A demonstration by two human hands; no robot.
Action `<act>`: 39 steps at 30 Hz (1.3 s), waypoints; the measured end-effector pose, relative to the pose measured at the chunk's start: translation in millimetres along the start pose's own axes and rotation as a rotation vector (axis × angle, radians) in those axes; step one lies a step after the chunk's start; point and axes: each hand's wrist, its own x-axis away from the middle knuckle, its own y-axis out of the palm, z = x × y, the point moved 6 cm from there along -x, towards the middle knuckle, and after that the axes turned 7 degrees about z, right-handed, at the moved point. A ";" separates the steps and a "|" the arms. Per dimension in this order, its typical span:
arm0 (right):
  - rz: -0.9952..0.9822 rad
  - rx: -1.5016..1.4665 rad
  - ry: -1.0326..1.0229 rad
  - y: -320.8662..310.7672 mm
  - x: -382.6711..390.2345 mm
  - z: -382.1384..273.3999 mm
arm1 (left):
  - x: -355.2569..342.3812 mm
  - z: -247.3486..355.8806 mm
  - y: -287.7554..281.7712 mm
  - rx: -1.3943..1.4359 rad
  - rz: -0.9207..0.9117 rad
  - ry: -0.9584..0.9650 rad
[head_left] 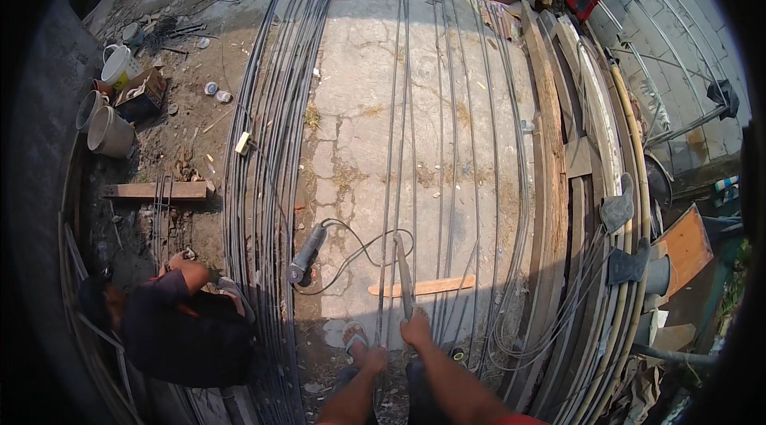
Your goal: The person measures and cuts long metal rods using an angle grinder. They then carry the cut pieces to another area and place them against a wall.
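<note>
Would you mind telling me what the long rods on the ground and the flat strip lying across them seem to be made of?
The long rods look like steel: thin, dark grey, dull, slightly bowed. The flat strip looks like bare wood: pale orange-tan, matte, board-shaped.

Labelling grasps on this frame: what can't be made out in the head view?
- Left hand: too small to tell what its fingers grip.
- Right hand: holds a bar tool; its tip blends into the steel rods.
- Crouching person: hands hidden by the body.
</note>
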 end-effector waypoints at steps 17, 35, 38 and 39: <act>0.134 -0.115 0.429 -113.4 98.9 57.2 | 80.9 49.4 -31.8 0.029 0.108 0.107; 0.139 -0.482 0.911 16.0 374.4 338.4 | 71.8 132.0 190.2 0.083 -0.456 0.388; 0.173 -0.432 0.913 82.5 417.9 405.0 | 76.5 30.0 152.7 -0.237 -0.404 0.519; 0.178 -0.380 0.865 92.6 425.2 417.7 | 78.5 -26.6 136.1 -0.442 -0.346 0.588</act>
